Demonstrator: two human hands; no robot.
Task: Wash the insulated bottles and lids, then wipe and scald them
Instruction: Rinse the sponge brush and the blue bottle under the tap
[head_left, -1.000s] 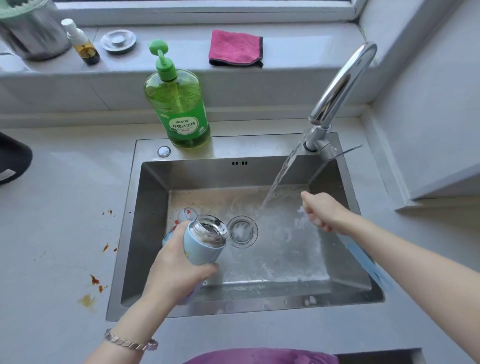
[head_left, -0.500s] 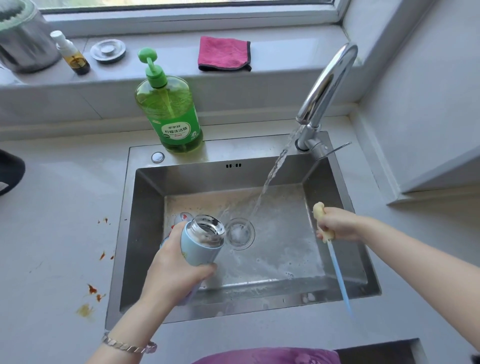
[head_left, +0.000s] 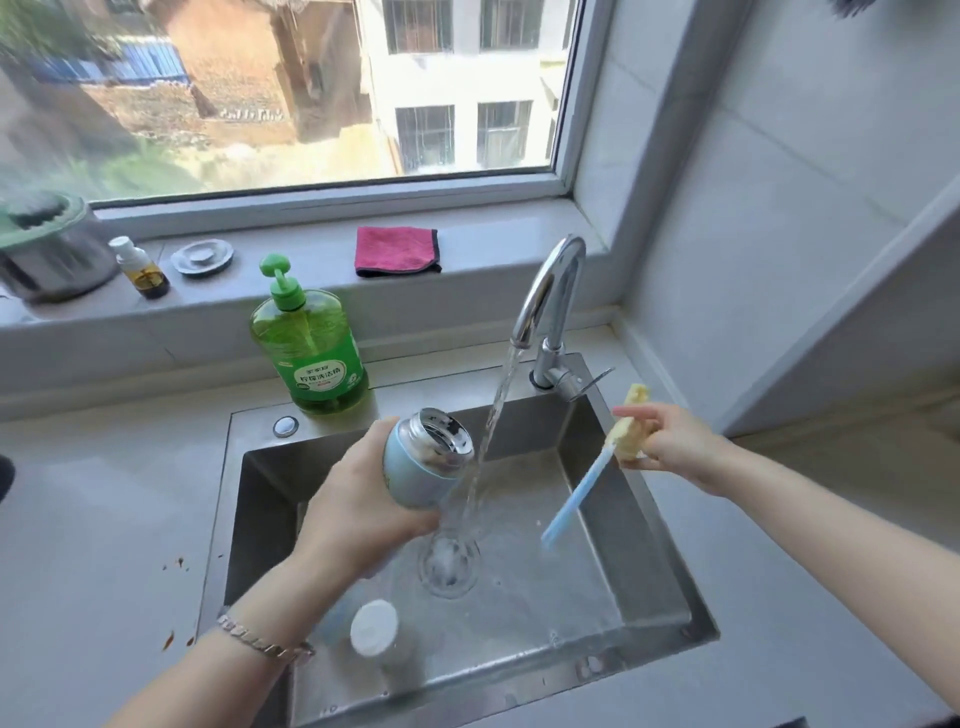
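Observation:
My left hand (head_left: 358, 512) grips a light blue insulated bottle (head_left: 423, 465) with a steel mouth, tilted toward the running water over the steel sink (head_left: 649, 525). The stream from the faucet (head_left: 550, 296) falls just right of the bottle's open mouth. My right hand (head_left: 670, 444) holds the yellow sponge head of a bottle brush (head_left: 626, 436) near the sink's right rim, its blue handle pointing down-left over the basin. A white lid (head_left: 374, 627) lies on the sink floor by my left wrist.
A green dish-soap pump bottle (head_left: 309, 348) stands on the sink's back ledge. On the windowsill lie a folded pink cloth (head_left: 397, 250), a metal sink strainer (head_left: 201, 256), a small dropper bottle (head_left: 141, 267) and a steel pot (head_left: 49, 247). Brown stains spot the left counter.
My left hand has raised the bottle toward the water stream. My right hand lifted the brush up to the sink's right rim. The view tilted up, showing the window.

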